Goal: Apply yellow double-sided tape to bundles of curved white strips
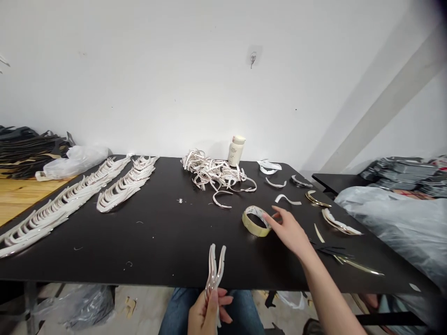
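My left hand is closed around a few thin, curved whitish strips with shiny edges. It is low in the middle of the view, at the table's front edge, and the strips' upper ends fan apart. My right hand reaches over the table to a roll of yellowish clear tape lying on its side. The thumb overlaps the roll's right rim, with the other fingers spread just beyond. Whether the fingers press on the roll I cannot tell.
Long overlapping rows of curved strips lie on the dark table at left. A tangled strip pile and a white bottle stand at the back. Loose curved pieces lie at right, beside plastic bags.
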The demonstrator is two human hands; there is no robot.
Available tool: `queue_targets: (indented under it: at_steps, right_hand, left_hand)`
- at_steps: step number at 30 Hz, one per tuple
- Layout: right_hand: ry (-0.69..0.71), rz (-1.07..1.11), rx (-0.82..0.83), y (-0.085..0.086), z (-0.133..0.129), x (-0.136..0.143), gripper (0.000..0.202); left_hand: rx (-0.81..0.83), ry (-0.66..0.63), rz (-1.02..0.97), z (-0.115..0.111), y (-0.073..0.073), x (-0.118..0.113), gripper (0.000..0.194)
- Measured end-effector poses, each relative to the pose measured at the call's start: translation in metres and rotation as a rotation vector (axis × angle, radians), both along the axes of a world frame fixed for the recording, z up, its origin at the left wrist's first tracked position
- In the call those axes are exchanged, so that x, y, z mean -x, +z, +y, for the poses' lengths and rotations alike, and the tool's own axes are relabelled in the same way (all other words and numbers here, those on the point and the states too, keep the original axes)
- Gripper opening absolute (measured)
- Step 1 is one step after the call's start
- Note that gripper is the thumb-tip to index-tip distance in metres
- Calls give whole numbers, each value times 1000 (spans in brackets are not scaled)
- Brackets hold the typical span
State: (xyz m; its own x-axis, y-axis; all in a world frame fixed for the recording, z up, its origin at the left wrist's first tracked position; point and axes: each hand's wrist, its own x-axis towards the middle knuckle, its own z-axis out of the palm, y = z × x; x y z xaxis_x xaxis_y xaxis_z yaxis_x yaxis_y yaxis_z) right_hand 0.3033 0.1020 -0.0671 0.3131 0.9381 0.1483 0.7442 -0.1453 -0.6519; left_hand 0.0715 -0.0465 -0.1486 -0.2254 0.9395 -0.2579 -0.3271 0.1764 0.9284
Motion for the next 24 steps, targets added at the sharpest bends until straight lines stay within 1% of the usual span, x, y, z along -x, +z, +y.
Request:
queue_targets:
  at_steps: [3, 4, 5, 8, 11, 12, 14, 15, 17, 19, 21, 23, 24]
  right_hand:
    - [80, 35, 61, -5, 20, -1, 22]
    - [92, 51, 61, -5, 22, 1, 16]
    - [100, 74, 53, -5, 22, 5, 15]
    - [143, 204, 2, -4, 9, 22, 20]
    - [240, 404, -38, 0, -20, 49, 33]
    - [283, 498, -28, 1, -31, 59, 35]
    - [370, 868, 62, 2, -54, 79, 34]
    - [386, 998, 101, 1, -63, 88, 34]
    - [399, 1167, 186, -1, -77, 103, 36]
    - [404, 1244, 241, -6, -85, 112, 38]
    - [419, 1280, 256, -12, -88, 116, 41]
    - [478, 1247, 264, -16, -90, 114, 45]
    - [527, 1189, 268, -17, -91, 112, 46]
  left_hand:
    - [6, 24, -24, 1, 0, -2, 59]
    - [9, 31, -27, 1, 0, -2, 60]
    - [16, 33, -31, 0, 1, -2, 60]
    - [32, 15, -58, -2, 1, -1, 60]
    - [11, 15, -105, -6, 0, -1, 59]
    - [5, 23, -136, -8, -1, -2, 60]
    - [14, 38, -191, -10, -2, -3, 64]
    - [26, 48, -199, -11, -3, -3, 65]
    - [59, 74, -161, -12, -5, -5, 65]
    - [84, 92, -88, -12, -6, -6, 63]
    - [50, 92, -30, -11, -9, -7, 61]
    - [-18, 83, 15, -11, -12, -8, 59]
    - [-45, 76, 32, -10, -15, -7, 58]
